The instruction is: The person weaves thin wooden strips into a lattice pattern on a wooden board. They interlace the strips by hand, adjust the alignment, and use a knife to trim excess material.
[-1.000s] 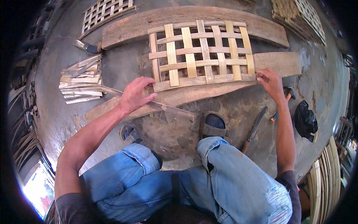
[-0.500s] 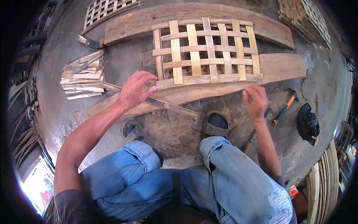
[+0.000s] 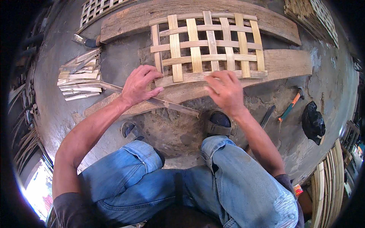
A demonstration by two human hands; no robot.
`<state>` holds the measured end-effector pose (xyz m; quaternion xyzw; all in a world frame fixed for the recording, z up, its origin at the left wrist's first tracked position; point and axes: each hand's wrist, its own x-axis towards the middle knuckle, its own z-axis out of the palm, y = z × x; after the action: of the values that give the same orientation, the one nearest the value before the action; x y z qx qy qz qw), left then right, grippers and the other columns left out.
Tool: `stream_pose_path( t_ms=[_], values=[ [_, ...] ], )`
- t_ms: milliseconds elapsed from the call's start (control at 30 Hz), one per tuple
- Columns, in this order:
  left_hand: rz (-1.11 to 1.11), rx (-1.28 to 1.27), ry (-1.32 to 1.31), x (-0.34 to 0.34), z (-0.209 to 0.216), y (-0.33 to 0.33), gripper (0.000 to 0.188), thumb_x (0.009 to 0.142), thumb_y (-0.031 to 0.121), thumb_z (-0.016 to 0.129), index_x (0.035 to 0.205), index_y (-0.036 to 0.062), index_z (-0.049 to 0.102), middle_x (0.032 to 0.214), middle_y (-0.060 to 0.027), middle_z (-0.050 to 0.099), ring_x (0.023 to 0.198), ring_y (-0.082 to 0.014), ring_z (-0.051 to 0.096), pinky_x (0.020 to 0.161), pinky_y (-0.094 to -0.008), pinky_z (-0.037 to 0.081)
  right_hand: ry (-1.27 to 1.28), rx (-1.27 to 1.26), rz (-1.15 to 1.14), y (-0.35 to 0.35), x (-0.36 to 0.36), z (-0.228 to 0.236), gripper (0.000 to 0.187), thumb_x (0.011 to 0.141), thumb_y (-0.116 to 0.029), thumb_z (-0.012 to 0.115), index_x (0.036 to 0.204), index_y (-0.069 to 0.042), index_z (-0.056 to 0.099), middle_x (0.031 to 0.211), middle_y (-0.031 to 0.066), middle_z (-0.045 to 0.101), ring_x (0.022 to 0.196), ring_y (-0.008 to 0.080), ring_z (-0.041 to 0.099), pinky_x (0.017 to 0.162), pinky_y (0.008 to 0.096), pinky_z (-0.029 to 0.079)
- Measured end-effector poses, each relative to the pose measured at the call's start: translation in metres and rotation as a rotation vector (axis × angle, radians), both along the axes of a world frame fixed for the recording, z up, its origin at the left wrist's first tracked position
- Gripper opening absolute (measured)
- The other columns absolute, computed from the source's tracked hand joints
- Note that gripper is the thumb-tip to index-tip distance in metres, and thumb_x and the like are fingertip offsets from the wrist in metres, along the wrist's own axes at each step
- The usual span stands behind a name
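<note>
A woven bamboo lattice panel (image 3: 195, 59) of pale flat strips lies across two thick wooden planks. My left hand (image 3: 140, 85) is at its near left corner, fingers and thumb around the end of the bottom strip. My right hand (image 3: 226, 89) hovers by the middle of that near edge, fingers bent and apart, with nothing visible in them. Below my left hand, a loose dark bamboo strip (image 3: 176, 107) slants over the nearer plank (image 3: 287, 65).
The farther plank (image 3: 129, 23) lies beyond the panel. Cut strips (image 3: 78, 81) are piled left, near a bladed tool (image 3: 89, 42). A long blade (image 3: 268, 116), a hammer (image 3: 292, 104) and a black plastic bag (image 3: 313, 123) lie right. Long strips (image 3: 330, 186) stand lower right.
My right hand has moved left from beside the panel's near right corner to the middle of its near edge. My left hand keeps its place at the near left corner.
</note>
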<state>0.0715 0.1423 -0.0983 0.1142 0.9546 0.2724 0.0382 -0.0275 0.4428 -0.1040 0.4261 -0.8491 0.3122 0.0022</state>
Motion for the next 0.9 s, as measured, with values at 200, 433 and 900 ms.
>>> stream_pose_path(
  t_ms=[200,433,900],
  values=[
    [0.021,0.039,-0.042,-0.001,0.000,0.001,0.040,0.073,0.022,0.078,0.108,0.0102,0.062,0.107,-0.0082,0.057,0.102,-0.0271,0.057,0.088,-0.0380,0.049,-0.012,0.004,0.093,-0.044,0.007,-0.006,0.034,0.071,-0.014,0.073,0.104,-0.016,0.068,0.107,0.0009,0.060,0.103,0.0239,0.054,0.086,0.0380,0.047],
    [0.028,0.038,-0.017,-0.001,-0.003,0.002,0.042,0.069,0.016,0.080,0.107,0.0102,0.063,0.109,-0.0096,0.058,0.102,-0.0288,0.058,0.087,-0.0381,0.049,0.026,0.046,0.139,-0.053,0.012,-0.021,0.026,0.072,-0.016,0.065,0.098,-0.019,0.069,0.108,0.0005,0.058,0.104,0.0221,0.054,0.085,0.0373,0.046],
    [0.010,0.017,-0.026,0.000,0.002,-0.001,0.040,0.074,0.023,0.077,0.109,0.0110,0.062,0.110,-0.0089,0.058,0.104,-0.0289,0.056,0.090,-0.0407,0.046,-0.074,-0.117,0.009,-0.033,0.024,-0.006,0.028,0.072,-0.007,0.072,0.099,-0.013,0.068,0.101,0.0033,0.062,0.095,0.0256,0.059,0.081,0.0374,0.050]
  ],
)
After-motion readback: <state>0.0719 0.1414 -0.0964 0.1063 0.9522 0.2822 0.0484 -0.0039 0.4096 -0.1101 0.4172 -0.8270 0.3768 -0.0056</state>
